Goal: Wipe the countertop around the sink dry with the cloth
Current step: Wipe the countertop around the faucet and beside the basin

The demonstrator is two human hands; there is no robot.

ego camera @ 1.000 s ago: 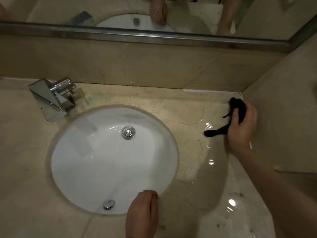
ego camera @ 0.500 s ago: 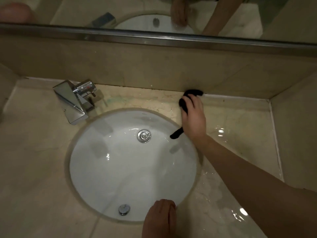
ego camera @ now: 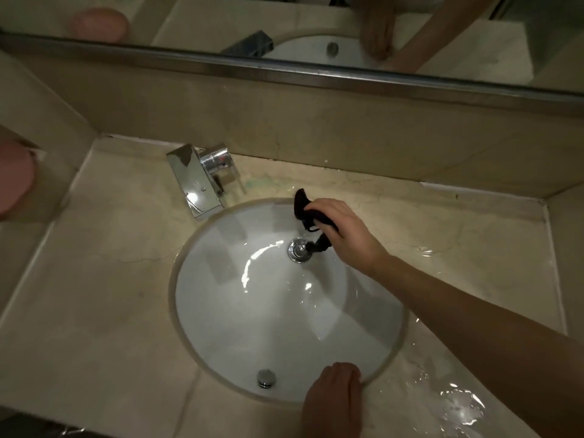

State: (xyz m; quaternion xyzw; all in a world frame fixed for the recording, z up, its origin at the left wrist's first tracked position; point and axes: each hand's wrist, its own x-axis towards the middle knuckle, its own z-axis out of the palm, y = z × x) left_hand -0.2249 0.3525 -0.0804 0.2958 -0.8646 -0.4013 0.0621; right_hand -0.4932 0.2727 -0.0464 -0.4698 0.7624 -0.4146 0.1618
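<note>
My right hand fingers pinch the black cloth at the sink rim, upper centre; left hand fingers pressed together on the wet counter.

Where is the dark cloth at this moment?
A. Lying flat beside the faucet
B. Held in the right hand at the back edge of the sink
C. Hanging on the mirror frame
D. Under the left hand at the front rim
B: the right hand grips the cloth at the back rim of the sink.
</note>
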